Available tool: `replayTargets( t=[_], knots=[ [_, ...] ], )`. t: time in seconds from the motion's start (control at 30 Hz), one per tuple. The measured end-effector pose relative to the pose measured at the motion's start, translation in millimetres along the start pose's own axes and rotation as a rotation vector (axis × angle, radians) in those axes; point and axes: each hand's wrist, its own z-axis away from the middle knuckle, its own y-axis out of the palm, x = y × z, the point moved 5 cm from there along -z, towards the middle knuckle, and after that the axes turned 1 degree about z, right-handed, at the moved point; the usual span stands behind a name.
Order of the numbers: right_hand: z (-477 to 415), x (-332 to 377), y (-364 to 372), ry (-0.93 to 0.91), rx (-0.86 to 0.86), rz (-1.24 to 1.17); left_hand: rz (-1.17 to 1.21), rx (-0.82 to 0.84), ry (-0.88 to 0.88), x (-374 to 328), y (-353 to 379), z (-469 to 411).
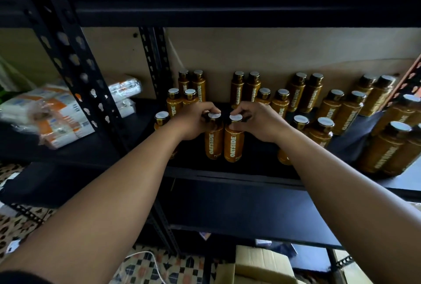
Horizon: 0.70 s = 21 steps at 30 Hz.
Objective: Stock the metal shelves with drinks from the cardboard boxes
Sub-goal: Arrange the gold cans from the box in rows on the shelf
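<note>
Bottles (234, 142), two, upright and touching at the front of the metal shelf (227, 175), one cap pinched by left hand (193, 124), the other by right hand (259, 124), probably to align them. Beyond the hands, paired bottles (246, 88); below, cardboard box (257, 261).

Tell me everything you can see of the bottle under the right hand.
The bottle is a brown-gold cylinder with OATSIDE printed vertically in pale letters, a dark cap and a pale round top. It stands upright at the front of the dark shelf, beside a twin bottle held by the left hand. The right hand pinches its cap.
</note>
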Motion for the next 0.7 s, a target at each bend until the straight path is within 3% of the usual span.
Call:
replayTargets(
  t=[0.7],
  knots=[
    [3,-7,4,0.042,-0.03,-0.116,0.003,0.011,0.022,10,2,-8]
  ],
)
